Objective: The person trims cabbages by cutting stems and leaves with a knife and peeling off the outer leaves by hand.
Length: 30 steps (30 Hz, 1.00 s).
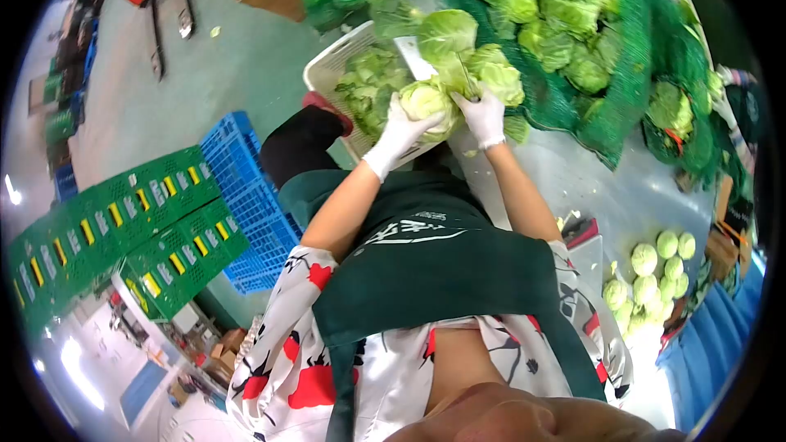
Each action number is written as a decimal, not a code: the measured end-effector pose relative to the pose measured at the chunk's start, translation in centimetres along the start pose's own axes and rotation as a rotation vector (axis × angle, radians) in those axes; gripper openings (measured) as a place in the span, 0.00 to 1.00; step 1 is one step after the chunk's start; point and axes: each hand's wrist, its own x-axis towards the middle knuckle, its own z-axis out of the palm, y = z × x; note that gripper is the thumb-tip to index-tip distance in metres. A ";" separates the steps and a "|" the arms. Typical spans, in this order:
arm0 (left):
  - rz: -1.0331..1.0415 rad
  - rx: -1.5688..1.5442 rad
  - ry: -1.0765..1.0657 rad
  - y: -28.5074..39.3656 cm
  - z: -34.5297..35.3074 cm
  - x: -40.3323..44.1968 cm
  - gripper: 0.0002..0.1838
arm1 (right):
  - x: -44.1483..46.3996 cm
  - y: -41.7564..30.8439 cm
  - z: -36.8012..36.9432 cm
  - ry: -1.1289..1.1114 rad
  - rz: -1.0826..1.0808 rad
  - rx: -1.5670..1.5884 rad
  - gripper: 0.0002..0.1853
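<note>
My left hand (399, 134), in a white glove, is wrapped round a pale green cabbage (427, 105) above a white basket (321, 74). Close beside it, my gloved right hand (483, 116) is closed on what looks like a thin knife (468, 86), its dark narrow edge pointing away from me against the leaves. Most of its handle is hidden by the fingers. Loose cabbage leaves (372, 82) fill the basket. Another cabbage (498, 75) lies just beyond my right hand, and a large outer leaf (448, 33) stands up behind the held head.
A green mesh sack (626, 74) full of cabbages sits open on the metal table (565, 168). Trimmed cabbages (645, 286) are grouped at the right. Blue crates (246, 196) and green crates (106, 229) stand at left. Another person's gloved hand (719, 98) shows at far right.
</note>
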 end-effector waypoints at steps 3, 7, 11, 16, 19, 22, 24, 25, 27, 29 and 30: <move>-0.173 -0.212 0.125 -2.2 0.2 0.4 0.62 | -2.9 -0.4 2.4 0.067 -0.246 -0.044 0.16; -0.323 -0.578 -0.123 -1.3 -1.7 -0.7 0.38 | -2.2 0.1 3.8 0.099 -0.294 -0.160 0.16; -0.169 -0.619 -0.127 -2.1 -2.3 -0.3 0.37 | 2.8 2.0 1.2 0.175 -0.056 -0.243 0.17; 0.277 0.150 0.000 3.1 -1.8 -2.1 0.52 | 6.2 6.0 -3.9 0.151 -0.024 -0.348 0.33; 0.477 0.592 0.078 7.0 -0.3 -1.9 0.61 | 5.2 3.5 -6.1 -0.007 0.153 -0.372 0.47; 0.653 0.777 0.036 7.7 0.6 -0.5 0.64 | 2.5 2.1 -7.0 0.184 -0.059 -0.331 0.32; 0.598 0.780 0.001 8.2 0.9 -0.4 0.63 | 0.8 0.8 -7.2 0.174 -0.167 -0.174 0.23; 0.566 0.784 -0.020 8.4 1.1 -0.6 0.63 | 0.3 0.8 -6.9 0.067 -0.099 -0.159 0.24; 0.666 0.929 0.137 8.1 1.7 -0.5 0.65 | -1.0 0.3 -6.1 -0.089 -0.082 -0.256 0.27; 0.612 0.894 0.163 8.1 2.3 -0.6 0.66 | -1.1 0.2 -4.4 -0.180 -0.160 -0.430 0.30; 0.507 0.790 0.111 8.3 2.6 -0.7 0.66 | -0.9 -0.3 -3.9 -0.164 -0.178 -0.411 0.30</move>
